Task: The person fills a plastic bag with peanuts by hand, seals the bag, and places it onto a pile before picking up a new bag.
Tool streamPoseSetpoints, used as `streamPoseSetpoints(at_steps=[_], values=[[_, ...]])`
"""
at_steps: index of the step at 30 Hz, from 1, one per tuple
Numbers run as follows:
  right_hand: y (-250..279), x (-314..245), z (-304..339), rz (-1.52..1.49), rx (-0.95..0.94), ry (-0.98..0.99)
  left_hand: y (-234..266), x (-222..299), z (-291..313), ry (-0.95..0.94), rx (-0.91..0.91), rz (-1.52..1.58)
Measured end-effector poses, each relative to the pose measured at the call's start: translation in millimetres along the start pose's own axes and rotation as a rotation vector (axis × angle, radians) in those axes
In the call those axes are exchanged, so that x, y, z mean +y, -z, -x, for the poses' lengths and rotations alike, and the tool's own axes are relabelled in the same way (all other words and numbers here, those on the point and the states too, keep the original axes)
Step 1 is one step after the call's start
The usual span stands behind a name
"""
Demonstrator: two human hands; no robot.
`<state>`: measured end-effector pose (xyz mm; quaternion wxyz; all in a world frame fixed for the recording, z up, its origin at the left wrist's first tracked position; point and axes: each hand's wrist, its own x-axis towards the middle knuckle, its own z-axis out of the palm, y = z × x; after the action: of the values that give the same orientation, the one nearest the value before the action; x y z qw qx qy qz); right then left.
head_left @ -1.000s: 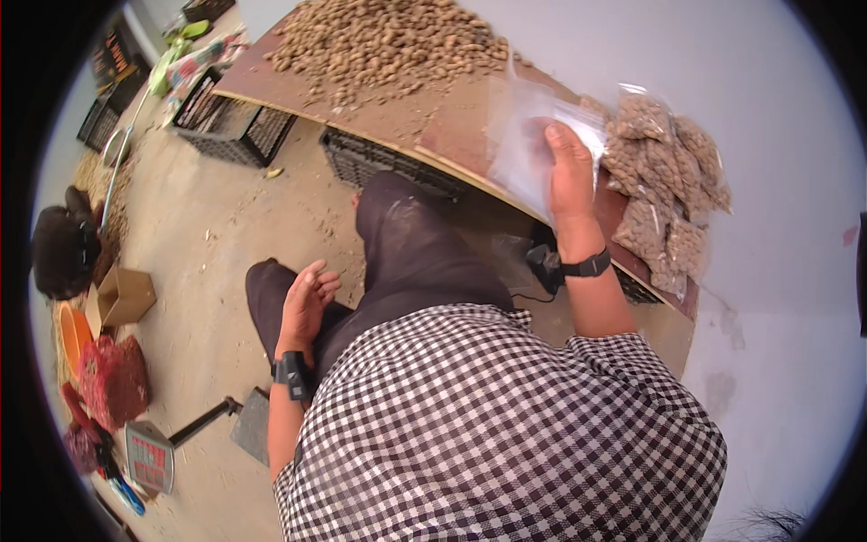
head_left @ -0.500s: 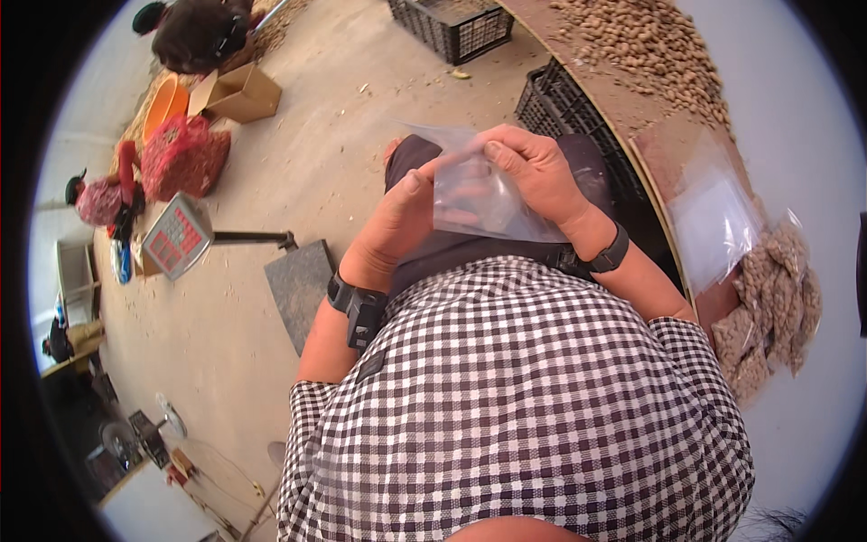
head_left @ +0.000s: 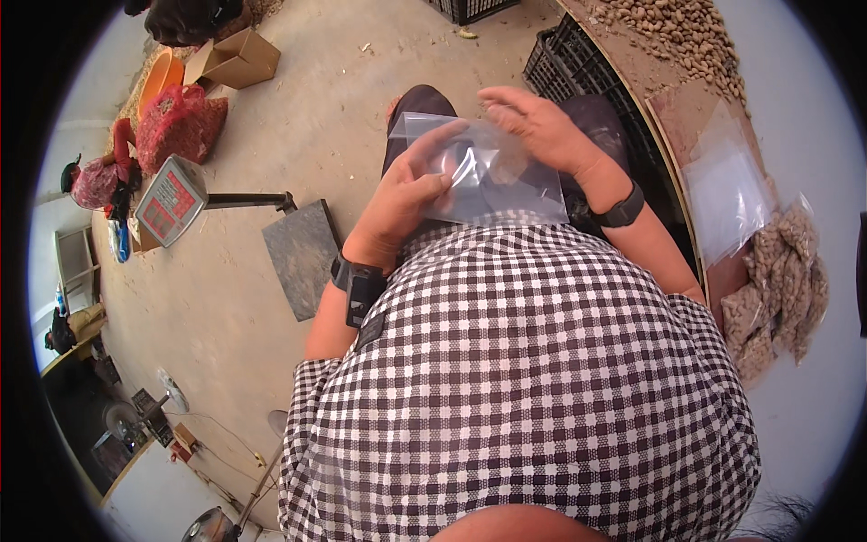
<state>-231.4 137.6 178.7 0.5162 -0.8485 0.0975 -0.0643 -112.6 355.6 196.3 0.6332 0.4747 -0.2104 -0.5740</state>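
Over my lap, a clear flat plastic bag [head_left: 506, 194] is gripped near its left edge by my left hand [head_left: 411, 194]. The thumb lies on the near face of the bag, and some fingers show through the film. My right hand [head_left: 542, 131] is raised just beyond the bag's upper right part. Its fingers are apart and slightly blurred, and nothing shows in them. A stack of similar clear bags [head_left: 727, 199] lies on the table to the right. Beside it sit filled clear bags of brown peanut-like pieces [head_left: 777, 289].
Peanut-like pieces [head_left: 677, 36] are heaped on the table, with a black crate [head_left: 560, 63] below its edge. To the left stands a scale with a dark platform [head_left: 302, 257] and display [head_left: 172, 200]. Beyond are a red mesh sack [head_left: 181, 131], a cardboard box [head_left: 239, 59] and other people.
My right hand has let go of the bag and moved up and away. The left hand still holds it, and the bag now lies flatter and wider across my lap.
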Motion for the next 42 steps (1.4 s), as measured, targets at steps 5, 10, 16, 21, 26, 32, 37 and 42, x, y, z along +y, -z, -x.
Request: streamPoseSetpoints(at_steps=[5, 10, 16, 21, 26, 32, 37, 42], values=[[17.9, 31.9, 4.1, -0.598, 0.192, -0.522, -5.3, 10.9, 11.2, -0.196, -0.095, -0.040], [19.0, 49.0, 2.3, -1.254, -0.159, -0.518, -11.8, 18.4, 20.3, -0.274, -0.140, -0.205], [26.6, -8.2, -3.8, -1.478, -0.395, -0.108, -20.4, 27.7, 33.9, -0.223, -0.158, -0.437], [30.2, -28.0, -3.4, -1.135, -0.103, -0.023, -19.4, 31.1, 31.4, -0.292, -0.169, -0.818], [33.9, -52.1, 7.3, -0.926, 0.080, 0.122, -19.9, 44.8, 35.8, -0.337, -0.099, -0.800], [35.2, -81.4, 30.0, -0.622, 0.216, 0.246, -8.8, 38.2, 34.4, -0.535, 0.153, -0.495], [33.7, -87.1, 39.9, -0.523, 0.249, 0.330, -20.2, 43.4, 31.6, -0.571, 0.123, -0.332], [37.5, -88.9, 44.9, -0.439, 0.232, 0.352, -24.5, 51.8, 36.1, -0.538, 0.228, -0.486]])
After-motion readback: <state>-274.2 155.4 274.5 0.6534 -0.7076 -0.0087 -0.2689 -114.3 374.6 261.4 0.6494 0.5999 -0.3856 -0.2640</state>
